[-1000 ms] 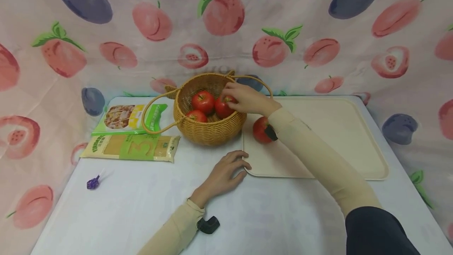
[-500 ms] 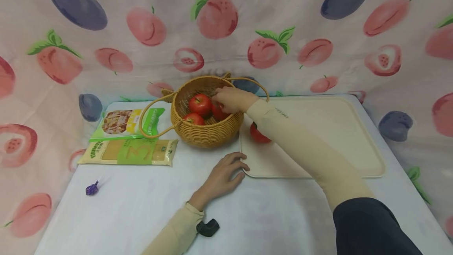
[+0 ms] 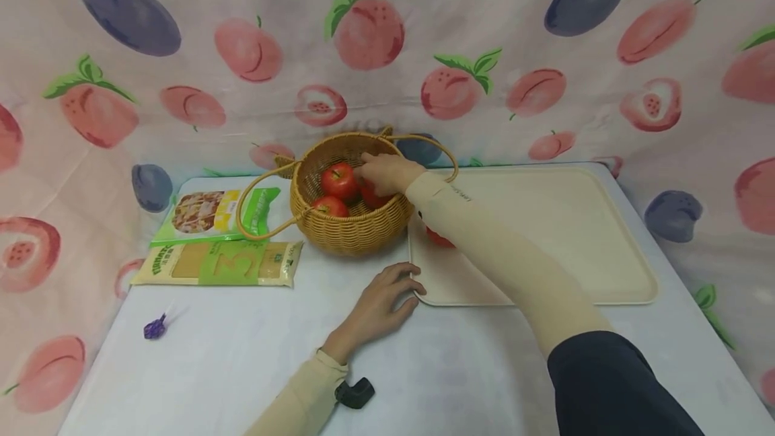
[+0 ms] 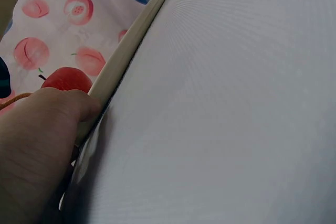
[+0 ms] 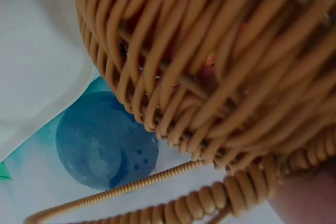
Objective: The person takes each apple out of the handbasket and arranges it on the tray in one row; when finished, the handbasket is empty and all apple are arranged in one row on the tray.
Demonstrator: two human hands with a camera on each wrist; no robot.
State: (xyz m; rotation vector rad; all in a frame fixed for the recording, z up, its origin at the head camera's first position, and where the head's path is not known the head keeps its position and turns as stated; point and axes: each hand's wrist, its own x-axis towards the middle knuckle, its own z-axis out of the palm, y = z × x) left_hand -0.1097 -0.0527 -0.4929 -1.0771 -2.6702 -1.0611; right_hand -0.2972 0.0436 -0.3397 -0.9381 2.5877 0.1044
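My right hand (image 3: 387, 172) reaches into a round wicker basket (image 3: 351, 237) and grips the right-hand red apple (image 3: 374, 199), its fingers curled over the far side. Two more red apples, one at the back (image 3: 340, 182) and one at the front left (image 3: 329, 206), lie in the basket. Weave from the basket (image 5: 184, 72) fills much of the right wrist view and hides most of that hand. At the near left corner of a cream tray (image 3: 557, 234), my left hand (image 3: 377, 305) rests with relaxed fingers touching the rim. Another red apple (image 3: 438, 239) sits on the tray, partly behind my right sleeve.
Left of the basket lie a green food bag (image 3: 206, 214) and a pack of noodles (image 3: 220, 264). One basket handle (image 3: 241, 210) leans over the green bag. A small purple wrapped candy (image 3: 155, 327) is at the table's left. A fruit-print cloth (image 3: 387, 106) hangs behind.
My right hand has moved slightly left and further over the apple, covering more of it. The right forearm now hides more of the tray's apple. My left hand stays at the tray corner.
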